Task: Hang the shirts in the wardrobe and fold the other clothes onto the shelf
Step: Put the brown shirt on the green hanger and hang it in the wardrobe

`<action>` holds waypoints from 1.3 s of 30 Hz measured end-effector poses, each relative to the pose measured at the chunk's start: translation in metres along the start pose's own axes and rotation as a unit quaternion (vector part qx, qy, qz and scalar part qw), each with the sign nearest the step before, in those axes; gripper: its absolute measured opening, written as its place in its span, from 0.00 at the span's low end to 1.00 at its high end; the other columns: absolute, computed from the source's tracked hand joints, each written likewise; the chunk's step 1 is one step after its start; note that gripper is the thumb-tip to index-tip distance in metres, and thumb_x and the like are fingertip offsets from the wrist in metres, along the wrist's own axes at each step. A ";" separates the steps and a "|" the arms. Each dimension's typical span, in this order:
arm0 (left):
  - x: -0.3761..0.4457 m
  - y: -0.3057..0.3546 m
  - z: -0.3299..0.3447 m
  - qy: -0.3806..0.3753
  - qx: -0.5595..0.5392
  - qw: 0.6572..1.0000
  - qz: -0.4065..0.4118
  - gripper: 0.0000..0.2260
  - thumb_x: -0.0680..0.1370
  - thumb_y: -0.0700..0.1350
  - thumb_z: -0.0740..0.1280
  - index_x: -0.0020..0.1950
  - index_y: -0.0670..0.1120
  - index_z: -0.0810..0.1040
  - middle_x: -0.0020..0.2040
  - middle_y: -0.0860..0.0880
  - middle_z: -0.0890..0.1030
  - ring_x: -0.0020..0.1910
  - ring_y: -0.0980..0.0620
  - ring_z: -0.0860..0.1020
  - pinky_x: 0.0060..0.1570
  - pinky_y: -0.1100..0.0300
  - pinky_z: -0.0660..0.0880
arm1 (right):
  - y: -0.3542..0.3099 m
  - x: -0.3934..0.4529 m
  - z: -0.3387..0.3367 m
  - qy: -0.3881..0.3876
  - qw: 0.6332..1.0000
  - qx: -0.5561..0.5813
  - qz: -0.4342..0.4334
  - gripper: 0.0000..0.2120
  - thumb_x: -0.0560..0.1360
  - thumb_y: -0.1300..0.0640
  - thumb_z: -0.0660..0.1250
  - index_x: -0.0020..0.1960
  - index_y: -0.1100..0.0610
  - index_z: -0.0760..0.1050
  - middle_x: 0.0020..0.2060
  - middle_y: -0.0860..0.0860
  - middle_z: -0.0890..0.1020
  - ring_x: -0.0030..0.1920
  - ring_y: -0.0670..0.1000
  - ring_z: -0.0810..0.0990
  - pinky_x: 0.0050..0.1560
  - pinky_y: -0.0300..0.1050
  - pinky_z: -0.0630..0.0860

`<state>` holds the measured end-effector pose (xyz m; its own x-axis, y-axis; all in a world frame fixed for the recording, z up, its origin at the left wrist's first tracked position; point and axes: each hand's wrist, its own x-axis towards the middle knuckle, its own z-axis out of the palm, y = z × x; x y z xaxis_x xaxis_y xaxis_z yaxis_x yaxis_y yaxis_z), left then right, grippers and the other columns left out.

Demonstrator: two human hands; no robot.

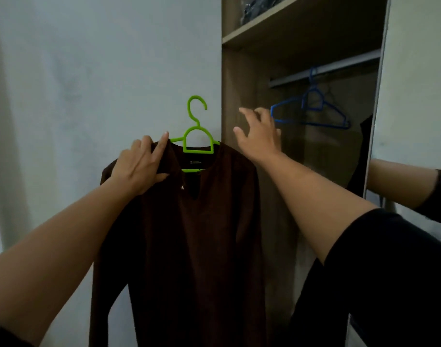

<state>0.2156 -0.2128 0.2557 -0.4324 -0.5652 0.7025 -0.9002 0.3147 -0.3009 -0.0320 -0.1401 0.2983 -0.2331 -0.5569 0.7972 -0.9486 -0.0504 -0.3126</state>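
Brown shirt (189, 234): dark, long-sleeved, draped on a hanger and held up in front of a pale wall, just left of the open wardrobe; a small label shows inside the neck.
Green hanger (198, 136): plastic, its hook upright and free above the collar; its shoulders are inside the shirt.
Left hand (142, 164): fingers and thumb curled round the shirt's left shoulder near the collar, pinching the cloth and carrying the garment.
Right hand (259, 136): fingers spread and straight, holding nothing; it hovers beside the shirt's right shoulder, in front of the wardrobe's side panel.
Wardrobe (235, 101): wood-toned, open; its hanging space lies to the right of the shirt.
Rail (339, 68): pale metal bar running across the upper part of the hanging space.
Blue hanger (312, 113): bare, hooked on the rail, behind and to the right of the right hand.
Shelf (277, 26): above the rail; dark folded fabric (257, 8) lies on it.
Mirror door (414, 121): at far right, reflecting a forearm.
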 end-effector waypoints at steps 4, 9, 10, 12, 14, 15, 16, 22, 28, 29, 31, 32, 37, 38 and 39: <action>0.053 0.008 0.031 0.023 0.007 0.999 0.032 0.42 0.75 0.61 0.63 0.78 0.46 0.42 0.59 0.40 0.67 0.53 0.44 0.70 0.41 0.54 0.69 | 0.009 0.027 0.010 0.026 0.997 -0.032 0.061 0.24 0.78 0.47 0.59 0.73 0.46 0.61 0.72 0.55 0.60 0.72 0.56 0.61 0.70 0.58 0.59; 0.111 0.024 0.061 0.056 -0.005 0.997 0.050 0.42 0.75 0.62 0.62 0.77 0.46 0.42 0.60 0.42 0.67 0.53 0.46 0.70 0.40 0.57 0.67 | 0.026 0.055 0.014 0.036 0.989 -0.056 0.131 0.25 0.78 0.45 0.59 0.74 0.45 0.58 0.72 0.58 0.59 0.72 0.60 0.61 0.70 0.60 0.59; 0.120 0.029 0.065 0.060 -0.013 0.997 0.052 0.42 0.75 0.62 0.62 0.77 0.46 0.42 0.60 0.42 0.67 0.53 0.46 0.70 0.40 0.57 0.67 | 0.030 0.060 0.014 0.034 0.987 -0.068 0.143 0.26 0.78 0.45 0.58 0.74 0.45 0.57 0.72 0.59 0.59 0.72 0.60 0.60 0.70 0.60 0.59; 0.137 0.041 0.074 0.071 -0.023 0.995 0.059 0.41 0.75 0.62 0.62 0.77 0.45 0.42 0.60 0.42 0.68 0.53 0.47 0.71 0.41 0.57 0.67 | 0.038 0.070 0.013 0.031 0.981 -0.087 0.168 0.27 0.79 0.44 0.57 0.75 0.44 0.55 0.73 0.60 0.59 0.72 0.61 0.60 0.69 0.60 0.58; 0.150 0.053 0.084 0.084 -0.032 0.994 0.064 0.41 0.75 0.62 0.61 0.77 0.45 0.42 0.60 0.42 0.68 0.53 0.47 0.71 0.42 0.58 0.69 | 0.047 0.080 0.011 0.028 0.976 -0.095 0.194 0.27 0.79 0.43 0.56 0.75 0.43 0.53 0.73 0.61 0.59 0.72 0.62 0.60 0.69 0.60 0.58; 0.157 0.058 0.089 0.091 -0.038 0.993 0.065 0.42 0.75 0.62 0.61 0.77 0.45 0.42 0.59 0.42 0.68 0.53 0.47 0.71 0.43 0.57 0.70 | 0.051 0.086 0.011 0.026 0.973 -0.099 0.205 0.27 0.79 0.42 0.55 0.76 0.43 0.52 0.73 0.61 0.59 0.72 0.62 0.60 0.69 0.61 0.57; 0.164 0.063 0.094 0.098 -0.047 0.992 0.063 0.42 0.75 0.62 0.62 0.77 0.44 0.43 0.59 0.41 0.68 0.52 0.47 0.70 0.44 0.57 0.71 | 0.054 0.092 0.012 0.023 0.971 -0.103 0.214 0.27 0.79 0.42 0.55 0.76 0.42 0.52 0.73 0.62 0.59 0.72 0.63 0.60 0.70 0.61 0.57; 0.200 0.094 0.104 0.137 -0.099 0.984 0.057 0.41 0.75 0.60 0.63 0.78 0.44 0.44 0.57 0.40 0.69 0.51 0.45 0.70 0.41 0.56 0.67 | 0.075 0.131 0.024 0.012 0.964 -0.107 0.241 0.25 0.79 0.38 0.49 0.75 0.39 0.52 0.71 0.63 0.61 0.71 0.64 0.61 0.68 0.61 0.57; 0.230 0.115 0.103 0.177 -0.090 0.979 0.056 0.40 0.77 0.60 0.60 0.77 0.44 0.41 0.57 0.40 0.68 0.50 0.46 0.69 0.39 0.57 0.63 | 0.091 0.165 0.034 0.001 0.962 -0.098 0.256 0.24 0.80 0.39 0.45 0.74 0.43 0.58 0.70 0.60 0.66 0.69 0.64 0.64 0.67 0.62 0.57; 0.234 0.118 0.104 0.184 -0.087 0.977 0.055 0.40 0.77 0.61 0.60 0.77 0.44 0.41 0.57 0.40 0.68 0.50 0.46 0.70 0.39 0.57 0.63 | 0.094 0.170 0.036 -0.003 0.962 -0.095 0.255 0.25 0.80 0.39 0.45 0.73 0.45 0.60 0.69 0.59 0.68 0.69 0.63 0.65 0.67 0.62 0.57; 0.241 0.124 0.105 0.193 -0.083 0.976 0.056 0.40 0.77 0.61 0.59 0.77 0.44 0.40 0.57 0.41 0.68 0.50 0.47 0.69 0.38 0.58 0.64 | 0.102 0.177 0.039 -0.002 0.961 -0.098 0.260 0.26 0.80 0.39 0.46 0.69 0.51 0.68 0.65 0.59 0.72 0.66 0.62 0.69 0.67 0.61 0.60; 0.245 0.127 0.106 0.196 -0.083 0.975 0.057 0.40 0.77 0.61 0.59 0.77 0.44 0.40 0.57 0.41 0.68 0.49 0.47 0.69 0.38 0.58 0.64 | 0.106 0.179 0.039 0.003 0.958 -0.097 0.268 0.26 0.79 0.39 0.49 0.66 0.54 0.72 0.63 0.58 0.74 0.64 0.61 0.71 0.67 0.60 0.62; 0.260 0.140 0.105 0.204 -0.090 0.973 0.057 0.40 0.77 0.61 0.59 0.77 0.45 0.39 0.57 0.41 0.68 0.49 0.47 0.69 0.38 0.58 0.64 | 0.126 0.190 0.040 0.041 0.956 -0.037 0.289 0.17 0.75 0.47 0.66 0.58 0.56 0.78 0.56 0.55 0.79 0.59 0.58 0.75 0.64 0.57 0.70; 0.264 0.143 0.104 0.205 -0.094 0.973 0.056 0.40 0.77 0.61 0.59 0.77 0.45 0.39 0.57 0.41 0.68 0.49 0.47 0.69 0.38 0.58 0.64 | 0.131 0.191 0.038 0.052 0.953 -0.015 0.297 0.16 0.74 0.49 0.67 0.59 0.56 0.77 0.57 0.55 0.79 0.59 0.58 0.76 0.63 0.55 0.72; 0.267 0.145 0.103 0.205 -0.098 0.972 0.055 0.40 0.77 0.61 0.60 0.77 0.45 0.39 0.57 0.41 0.68 0.49 0.47 0.69 0.38 0.58 0.64 | 0.136 0.193 0.037 0.065 0.950 0.014 0.306 0.15 0.75 0.52 0.68 0.59 0.56 0.77 0.57 0.55 0.79 0.58 0.57 0.77 0.61 0.51 0.73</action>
<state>-0.0363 -0.3966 0.3334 -0.4319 -0.1811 0.8836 -0.8055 0.5183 -0.2875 -0.1980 -0.2852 0.3902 -0.7653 -0.3816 0.5183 -0.6211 0.2266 -0.7503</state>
